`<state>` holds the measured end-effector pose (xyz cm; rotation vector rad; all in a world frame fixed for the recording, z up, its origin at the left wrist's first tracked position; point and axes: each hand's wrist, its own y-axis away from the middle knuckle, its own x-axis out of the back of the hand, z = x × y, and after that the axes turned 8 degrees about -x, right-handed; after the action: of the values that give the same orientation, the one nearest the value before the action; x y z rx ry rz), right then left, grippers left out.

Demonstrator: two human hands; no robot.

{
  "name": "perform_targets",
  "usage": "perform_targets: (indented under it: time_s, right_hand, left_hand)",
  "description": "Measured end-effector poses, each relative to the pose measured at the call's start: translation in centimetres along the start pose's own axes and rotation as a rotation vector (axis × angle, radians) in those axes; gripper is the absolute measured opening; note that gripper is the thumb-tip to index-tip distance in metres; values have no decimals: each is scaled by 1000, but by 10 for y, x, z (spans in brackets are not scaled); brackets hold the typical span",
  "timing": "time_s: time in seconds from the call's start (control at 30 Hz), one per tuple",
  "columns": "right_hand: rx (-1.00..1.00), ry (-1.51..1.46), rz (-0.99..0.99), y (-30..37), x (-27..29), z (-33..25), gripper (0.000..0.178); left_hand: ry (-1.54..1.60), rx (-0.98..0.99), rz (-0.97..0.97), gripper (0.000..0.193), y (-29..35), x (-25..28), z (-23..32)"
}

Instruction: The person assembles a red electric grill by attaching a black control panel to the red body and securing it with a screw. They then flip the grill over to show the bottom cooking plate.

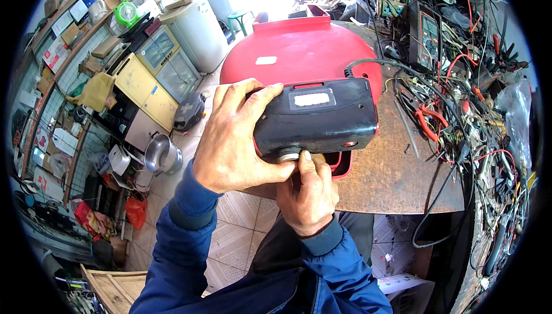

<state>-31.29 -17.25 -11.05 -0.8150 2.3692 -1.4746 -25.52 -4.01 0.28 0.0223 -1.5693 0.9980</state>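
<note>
A black plastic control box (322,121) with a cord at its top right sits at the near side of a large red appliance shell (305,47). My left hand (230,136) is wrapped round the box's left end, fingers over the top and thumb reaching beneath toward the knob. On the box's lower side is a round silver-edged knob (288,157), partly hidden by my fingers. My right hand (310,196) is closed, its thumb and fingers pinching at the knob. A small red light window (349,144) shows at the box's lower right. Below it, part of a red-rimmed handle (344,167) juts out.
The appliance rests on a worn wooden table (397,182). Red-handled pliers (428,120), a meter (425,35) and tangled wires crowd the right side. A black cable (422,228) loops off the table edge. On the floor at left stands a metal pot (161,153).
</note>
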Motion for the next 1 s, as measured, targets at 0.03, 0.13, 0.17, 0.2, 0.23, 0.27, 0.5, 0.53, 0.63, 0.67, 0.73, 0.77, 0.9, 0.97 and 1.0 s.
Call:
perform_targets:
  time_s: [0.03, 0.13, 0.17, 0.2, 0.23, 0.27, 0.5, 0.53, 0.63, 0.67, 0.73, 0.77, 0.9, 0.97, 1.0]
  right_hand:
    - [-4, 1, -12, 1, 1, 0, 39]
    - [-10, 4, -35, 2, 2, -1, 42]
    - [-10, 4, -36, 2, 2, -1, 43]
    - [-9, 4, -37, 3, 2, -1, 45]
    - [-8, -2, -30, 2, 1, -1, 45]
    - [-7, -9, -23, 2, 1, 0, 46]
    - [-25, -5, -19, 4, -1, 0, 48]
    - [-23, -11, -18, 4, -1, 0, 48]
    - [-16, -26, -12, 4, -1, 1, 48]
    - [-13, -30, -9, 5, -1, 2, 48]
    - [-15, -33, -12, 5, -1, 2, 47]
    - [-20, -32, -16, 6, -1, 2, 47]
    - [-22, -6, 4, 7, -3, 1, 44]
    - [-24, -21, 1, 5, -3, 1, 43]
    - [-24, -28, -1, 5, -3, 0, 42]
  left_hand:
    - [-4, -1, 1, 100, 1, 0, 0]
    - [-11, -2, 5, 101, 2, 0, 0]
    - [-9, -2, 8, 101, 2, 0, -1]
    - [-8, -1, 10, 101, 2, 0, -1]
    - [-7, -4, 8, 100, 2, 0, -1]
    - [-6, -8, 7, 100, 1, 1, -2]
    - [11, -7, 4, 95, 0, 2, -3]
    - [9, -7, 3, 95, 0, 2, -3]
    - [0, -6, 0, 95, 0, 3, -3]
    - [-4, -6, 0, 96, 0, 2, -2]
    - [-8, -5, -2, 96, 0, 3, -2]
    - [-7, -4, -3, 96, 0, 3, -2]
    - [-5, -2, -11, 96, 0, 3, -3]
    - [-3, -8, -10, 97, 1, 4, -3]
    - [-2, -11, -10, 97, 1, 4, -4]
